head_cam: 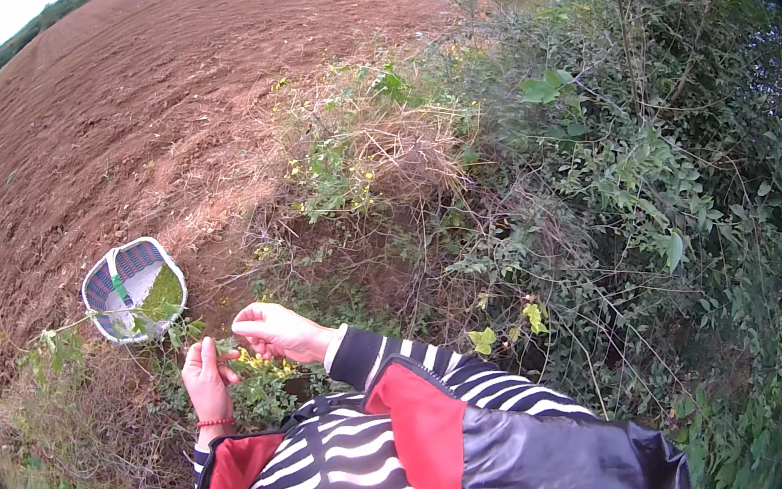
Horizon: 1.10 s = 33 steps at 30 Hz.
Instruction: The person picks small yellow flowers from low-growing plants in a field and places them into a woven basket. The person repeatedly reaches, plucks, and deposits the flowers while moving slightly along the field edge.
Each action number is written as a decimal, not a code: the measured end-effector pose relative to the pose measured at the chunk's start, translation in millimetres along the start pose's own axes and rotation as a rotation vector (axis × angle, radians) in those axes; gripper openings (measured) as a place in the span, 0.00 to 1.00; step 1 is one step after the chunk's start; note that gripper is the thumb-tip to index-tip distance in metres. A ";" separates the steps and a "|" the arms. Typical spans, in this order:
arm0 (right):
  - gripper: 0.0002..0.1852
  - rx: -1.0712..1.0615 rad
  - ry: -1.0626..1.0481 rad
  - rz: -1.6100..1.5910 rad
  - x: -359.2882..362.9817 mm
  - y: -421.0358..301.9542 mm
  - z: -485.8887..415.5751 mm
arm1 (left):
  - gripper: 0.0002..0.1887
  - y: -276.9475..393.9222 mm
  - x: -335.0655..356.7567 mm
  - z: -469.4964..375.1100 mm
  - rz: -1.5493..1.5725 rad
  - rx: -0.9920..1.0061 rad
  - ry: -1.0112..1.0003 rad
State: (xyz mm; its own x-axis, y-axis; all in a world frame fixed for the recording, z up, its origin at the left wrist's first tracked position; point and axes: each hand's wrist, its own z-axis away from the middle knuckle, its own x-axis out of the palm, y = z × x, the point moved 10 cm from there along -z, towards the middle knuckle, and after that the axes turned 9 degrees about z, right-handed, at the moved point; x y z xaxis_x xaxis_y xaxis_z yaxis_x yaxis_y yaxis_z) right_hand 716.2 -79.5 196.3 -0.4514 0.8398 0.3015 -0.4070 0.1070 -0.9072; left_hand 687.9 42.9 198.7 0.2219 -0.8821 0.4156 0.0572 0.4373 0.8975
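My left hand (pixel 209 378), with a red bead bracelet at the wrist, has its thumb and fingers closed on a leafy green plant stem (pixel 184 335). Just above and to the right, my right hand (pixel 275 331) is over the same greenery with its fingers bent and thumb near the fingertips; whether it pinches anything is too small to tell. Small yellow flowers (pixel 264 364) show beneath it. To the left, on the ground, a woven basket (pixel 91 283) with a white rim and a handle partly wrapped in green holds a heap of fine green plant matter (pixel 165 293).
A tilled field of reddish soil (pixel 140 93) lies beyond the basket. Dry grass and yellow-flowered weeds (pixel 340 176) cover the bank ahead. Dense leafy shrubs (pixel 644 176) with thin bare twigs rise on the right, near my right sleeve.
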 end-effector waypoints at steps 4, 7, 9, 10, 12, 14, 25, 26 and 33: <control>0.16 -0.008 -0.051 0.019 9.1 -2.4 3.2 | 0.09 5.4 13.4 -1.6 -0.074 0.037 -0.121; 0.10 -0.004 -0.113 0.065 14.0 -0.3 3.8 | 0.08 7.7 18.8 -0.9 0.023 0.046 -0.133; 0.10 0.036 -0.126 0.089 8.7 3.5 3.1 | 0.07 8.4 15.3 -1.9 0.072 -0.008 -0.112; 0.09 0.055 -0.142 0.066 7.4 5.7 3.5 | 0.06 11.7 14.2 -2.7 0.057 -0.001 -0.109; 0.10 0.051 -0.163 -0.020 6.5 5.9 1.7 | 0.06 12.6 11.3 -3.6 0.050 -0.023 -0.087; 0.11 0.041 -0.158 -0.081 5.9 6.7 -0.6 | 0.05 9.9 17.1 -4.8 0.119 -0.063 -0.134; 0.13 0.055 -0.348 -0.104 26.3 4.3 2.5 | 0.05 20.1 10.1 -8.7 -0.009 0.003 -0.081; 0.12 0.065 -0.318 -0.120 24.0 6.4 0.6 | 0.05 19.7 10.4 -8.8 -0.002 0.006 -0.087; 0.09 0.016 -0.210 -0.131 11.7 7.4 -7.2 | 0.05 24.5 11.4 -5.9 -0.093 0.050 -0.047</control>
State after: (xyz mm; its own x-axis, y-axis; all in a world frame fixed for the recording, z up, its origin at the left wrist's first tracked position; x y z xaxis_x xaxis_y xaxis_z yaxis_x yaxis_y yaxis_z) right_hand 713.6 -65.1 191.0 -0.5484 0.6902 0.4721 -0.4845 0.1979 -0.8521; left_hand 697.5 44.6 224.5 0.1719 -0.9261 0.3357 0.0261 0.3450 0.9382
